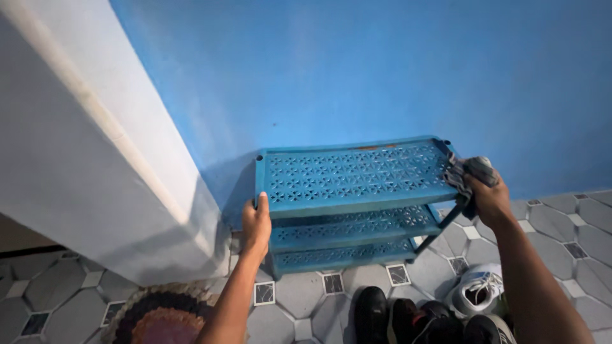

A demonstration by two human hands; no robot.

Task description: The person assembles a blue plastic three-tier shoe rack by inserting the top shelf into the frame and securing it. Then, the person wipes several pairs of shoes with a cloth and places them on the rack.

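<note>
Closest in, at the bottom edge, two bare forearms reach forward over a cluster of shoes: black shoes point(408, 318) lie side by side on the floor, with a white sneaker point(477, 290) just to their right; left of them sits a round woven mat point(159, 315) in brown and purple rings; the floor point(567, 223) is grey hexagonal tile with small dark square insets. Farther on, the left hand point(256, 224) is closed around the front left corner of a blue plastic shoe rack point(350, 175), thumb up along the post; the right hand point(489, 194) is clamped on a dark grey cloth point(464, 171), pressing it against the top shelf's right end; the rack has three perforated shelves, stands on the tiles and sits close against a blue wall point(382, 64); a white wall corner point(83, 159) juts out on the left, near the rack's left side.
</note>
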